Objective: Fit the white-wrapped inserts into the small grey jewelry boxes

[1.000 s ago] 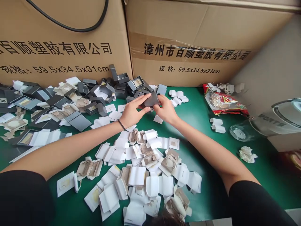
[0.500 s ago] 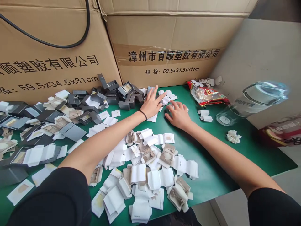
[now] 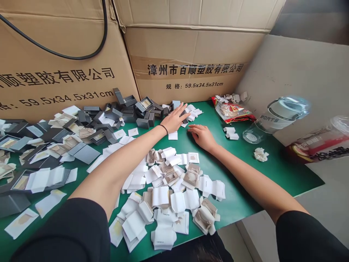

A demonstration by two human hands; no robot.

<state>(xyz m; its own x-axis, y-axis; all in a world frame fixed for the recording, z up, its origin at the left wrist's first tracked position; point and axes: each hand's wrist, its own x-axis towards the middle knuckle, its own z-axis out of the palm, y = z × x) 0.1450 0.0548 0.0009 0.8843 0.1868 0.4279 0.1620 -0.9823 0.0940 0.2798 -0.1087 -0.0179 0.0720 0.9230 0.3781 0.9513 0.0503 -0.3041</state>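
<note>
My left hand (image 3: 174,120), a dark band at its wrist, reaches to the back of the green table. Its fingers are stretched out and apart, beside a small dark grey box (image 3: 176,104) and over another dark piece partly hidden by them. White folded paper inserts (image 3: 193,112) lie just past the fingertips. To its right, my right hand (image 3: 203,137) rests low over the table with fingers bent together. Anything beneath those fingers is hidden. One flat white paper piece (image 3: 172,135) lies below my left hand. Nearer me spreads a heap of white and brownish inserts (image 3: 169,196).
Many dark grey boxes (image 3: 98,136) and papers cover the left. Large cartons (image 3: 191,47) stand behind. At right are a red snack bag (image 3: 231,112), a clear bottle (image 3: 275,118), crumpled tissue (image 3: 261,154) and a red-labelled container (image 3: 321,145). A black cable (image 3: 105,32) hangs top left.
My right hand has drawn its spread fingers in and moved slightly down and left. My left hand's fingers have turned further right. The camera view has shifted a little.
</note>
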